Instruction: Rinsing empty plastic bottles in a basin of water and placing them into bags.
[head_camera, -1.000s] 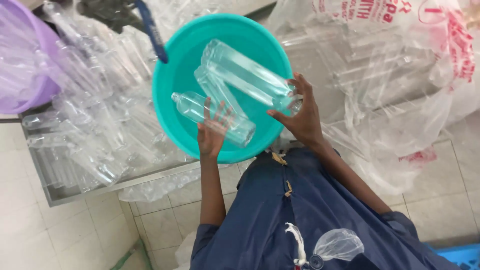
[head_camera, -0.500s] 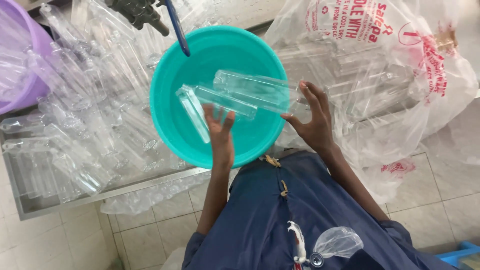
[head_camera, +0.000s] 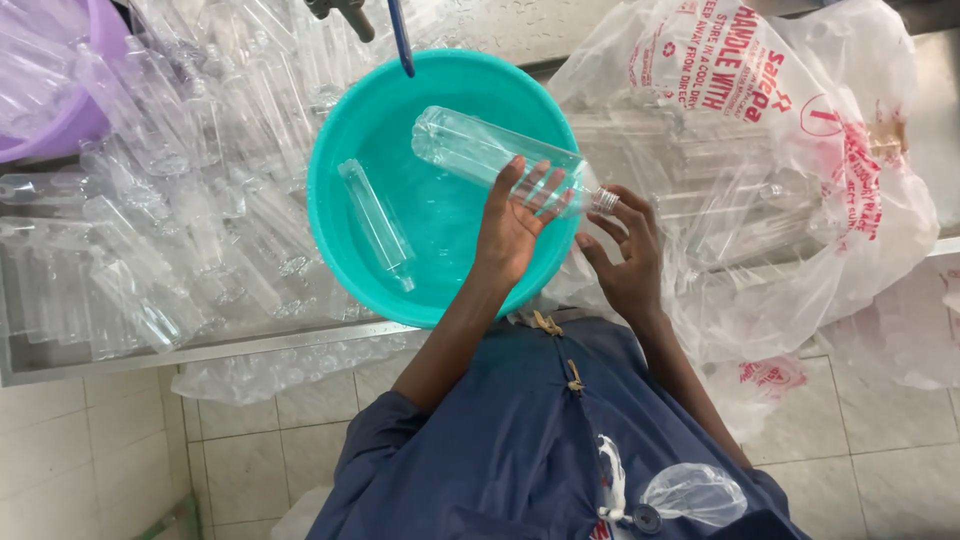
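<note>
Steel counter (head_camera: 120, 358) carries a teal basin (head_camera: 340, 240) at centre, clear empty bottles (head_camera: 170, 250) at nine o'clock, printed plastic bag (head_camera: 800, 180) at three.

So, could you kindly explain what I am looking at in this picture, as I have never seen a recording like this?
There is no machine here. The picture comes from a camera worn on a person's head, looking down at their own two bare hands. The left hand has a grip on a clear plastic bottle, held over a teal basin of water. The right hand is at the bottle's threaded neck. A second clear bottle lies in the water. To the left, many more clear bottles are heaped on a metal tray. To the right sits a large clear plastic bag with red print.
</note>
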